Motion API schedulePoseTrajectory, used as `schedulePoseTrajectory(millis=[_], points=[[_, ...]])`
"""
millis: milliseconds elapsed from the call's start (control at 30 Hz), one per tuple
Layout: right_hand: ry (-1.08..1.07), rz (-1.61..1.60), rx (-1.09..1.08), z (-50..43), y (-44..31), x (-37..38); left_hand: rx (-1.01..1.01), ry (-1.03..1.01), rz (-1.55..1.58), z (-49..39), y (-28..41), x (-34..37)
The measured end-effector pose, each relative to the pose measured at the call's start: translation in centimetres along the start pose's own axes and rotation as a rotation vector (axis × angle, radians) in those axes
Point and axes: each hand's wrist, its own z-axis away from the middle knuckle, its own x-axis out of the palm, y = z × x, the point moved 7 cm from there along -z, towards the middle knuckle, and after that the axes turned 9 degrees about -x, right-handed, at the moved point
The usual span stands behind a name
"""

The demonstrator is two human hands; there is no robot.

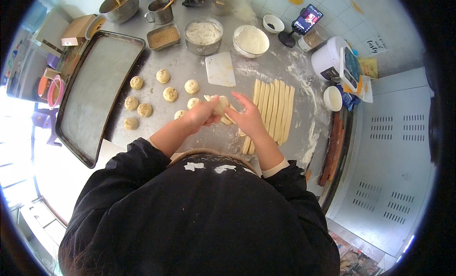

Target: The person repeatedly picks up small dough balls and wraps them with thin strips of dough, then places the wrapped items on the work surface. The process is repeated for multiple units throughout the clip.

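My left hand (202,115) is closed around a piece of pale dough (222,104) above the steel worktop. Beside it my right hand (248,116) has thumb and fingers spread; the thumb tip is at the dough, and whether it touches cannot be told. Directly to the right lie several long dough strips (273,107), side by side. Left of my hands sit several small round dough buns (170,94), some with brown specks on top. One bun (193,103) is partly covered by my left hand. A white dough scraper (221,70) lies flat beyond the hands.
A large baking tray (99,76) stands at the left. Along the back are a crumb-filled metal tin (164,37), a steel flour bowl (203,33), a white flour bowl (251,41) and a phone on a stand (307,20). A kitchen scale (350,67) and white bowl (332,98) are right.
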Motion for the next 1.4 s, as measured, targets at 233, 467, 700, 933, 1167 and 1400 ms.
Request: schedulePoseTrajectory(millis=[233, 467, 700, 933, 1167, 1400], points=[[-0.241, -0.064, 0.311, -1.9, -3.2, 1.1, 0.117, -0.091, -0.067, 4.3, 2.6, 3.5], [-0.014, -1.0, 0.669, -1.6, -3.7, 3.0, 0.593, 0.431, 0.188, 7.8, 5.0, -0.9], [-0.014, -0.18, 0.201, -2.1, -7.1, 2.1, 0.38, -0.02, 0.961, 3.9, 4.7, 1.5], [-0.079, 0.181, -0.402, -2.0, -13.1, 0.8, 0.315, -0.054, 0.834, 6.1, 5.7, 1.8], [-0.143, 0.245, -0.215, -3.7, -12.6, 2.1, 0.289, -0.02, 0.686, 6.3, 5.6, 3.0], [-0.155, 0.173, -0.26, -3.5, -11.9, 2.7, 0.194, 0.032, 0.652, 4.9, 5.0, 1.0]])
